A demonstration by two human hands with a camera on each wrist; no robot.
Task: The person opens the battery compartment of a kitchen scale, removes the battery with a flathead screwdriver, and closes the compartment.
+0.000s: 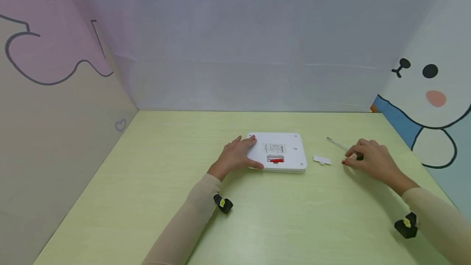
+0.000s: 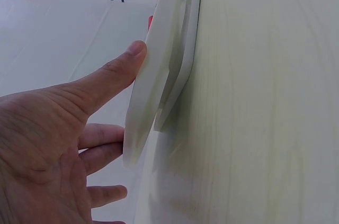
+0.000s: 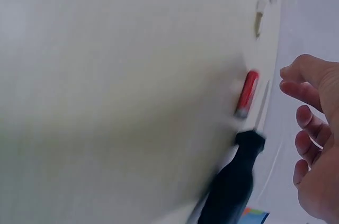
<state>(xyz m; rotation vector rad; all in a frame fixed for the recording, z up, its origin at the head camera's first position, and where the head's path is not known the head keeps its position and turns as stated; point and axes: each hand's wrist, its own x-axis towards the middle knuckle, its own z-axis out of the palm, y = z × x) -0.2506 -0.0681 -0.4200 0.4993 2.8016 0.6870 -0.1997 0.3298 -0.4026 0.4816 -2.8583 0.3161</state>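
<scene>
A white flat device, like an upside-down scale [image 1: 283,138], lies on the table, its battery bay uncovered with a red battery [image 1: 276,160] in it. My left hand [image 1: 235,156] rests on its left end, thumb by the near edge and fingers spread. In the left wrist view the thumb [image 2: 114,75] lies straight against the device's rim [image 2: 153,70]. Over a second red battery [image 3: 247,93] on the table hovers my right hand [image 1: 371,162], fingers loosely bent; the right wrist view shows a gap between them. A screwdriver [image 3: 230,181] with a black handle lies beside that battery.
Between the device and my right hand lies a small white battery cover [image 1: 322,160]. The screwdriver's metal shaft [image 1: 336,143] points away to the left. A pale wall sheet [image 1: 235,52] stands behind the table, with printed panels on both sides.
</scene>
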